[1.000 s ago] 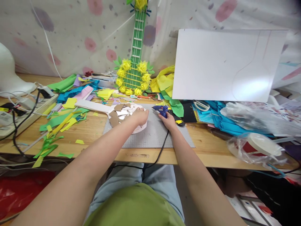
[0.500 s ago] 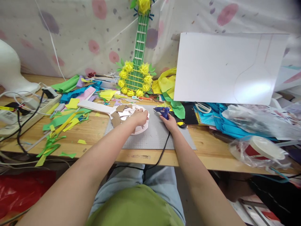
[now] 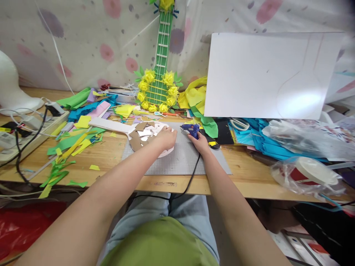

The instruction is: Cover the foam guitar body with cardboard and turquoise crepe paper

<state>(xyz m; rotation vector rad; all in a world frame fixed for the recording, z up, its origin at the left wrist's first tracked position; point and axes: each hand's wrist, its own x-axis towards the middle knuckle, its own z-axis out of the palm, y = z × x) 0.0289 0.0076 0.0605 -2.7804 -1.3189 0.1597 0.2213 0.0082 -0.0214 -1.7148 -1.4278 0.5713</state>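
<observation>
My right hand [image 3: 200, 143] is wrapped around the handle of a blue hot glue gun [image 3: 191, 129], its nozzle pointing left and its black cord running down off the table edge. My left hand [image 3: 167, 137] is on the right part of a guitar-shaped cardboard piece [image 3: 135, 142], fingers curled down; whatever is between them is hidden. White and brown cardboard scraps [image 3: 145, 132] cover the round body, and its long white neck [image 3: 111, 125] points left. The piece lies partly on a grey cutting mat [image 3: 183, 162].
A green paper guitar [image 3: 162, 55] with yellow flowers leans at the back. A white board [image 3: 249, 74] with a drawn outline stands right. Scissors [image 3: 239, 125], a yellow-black cutter [image 3: 213, 145], a plastic-wrapped cup [image 3: 307, 177], paper strips [image 3: 72, 144] and a power strip [image 3: 36, 136] lie around.
The whole view has shifted slightly. My left hand has turned a little and its fingers sit lower on the cardboard. My right hand keeps the glue gun in about the same place.
</observation>
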